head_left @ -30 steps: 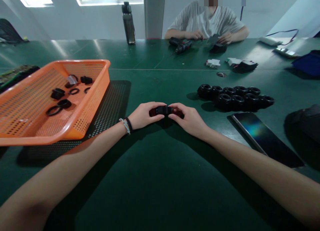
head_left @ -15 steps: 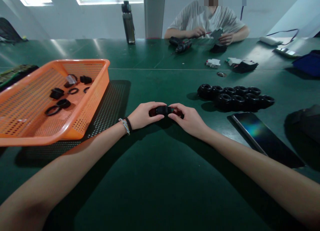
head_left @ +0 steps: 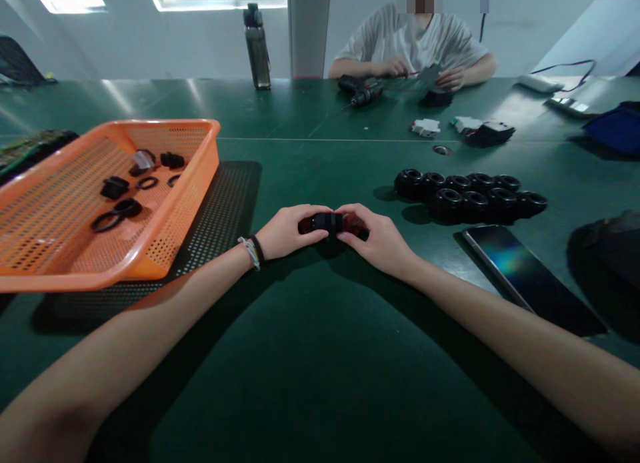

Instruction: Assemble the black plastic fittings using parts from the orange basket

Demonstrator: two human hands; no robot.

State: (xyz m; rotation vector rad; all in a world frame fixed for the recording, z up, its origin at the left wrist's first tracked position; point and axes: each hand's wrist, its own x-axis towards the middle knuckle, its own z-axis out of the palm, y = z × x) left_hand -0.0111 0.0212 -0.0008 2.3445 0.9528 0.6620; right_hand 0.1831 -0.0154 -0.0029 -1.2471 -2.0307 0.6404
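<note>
Between my two hands, just over the green table (head_left: pixel 320 356), is a black cylindrical plastic fitting (head_left: pixel 327 222) lying sideways. My left hand (head_left: pixel 293 231) grips its left part, thumb in front and fingers behind. Thumb and fingers of my right hand (head_left: pixel 375 235) pinch its right end. The fingers cover both ends, so its full shape is hidden. Left of my hands, an orange mesh basket (head_left: pixel 213 146) holds several black rings and fittings (head_left: pixel 115 187).
Several glossy black round parts (head_left: pixel 474 200) stand in two rows at the right, behind a phone (head_left: pixel 530 276). Further back are a power drill (head_left: pixel 367 93), a water bottle (head_left: pixel 258 53) and small white modules (head_left: pixel 426 127). A co-worker (head_left: pixel 415 46) sits across the table handling a part.
My right fingers have shifted very slightly at the fitting's right end. My left hand and the fitting stay in nearly the same place.
</note>
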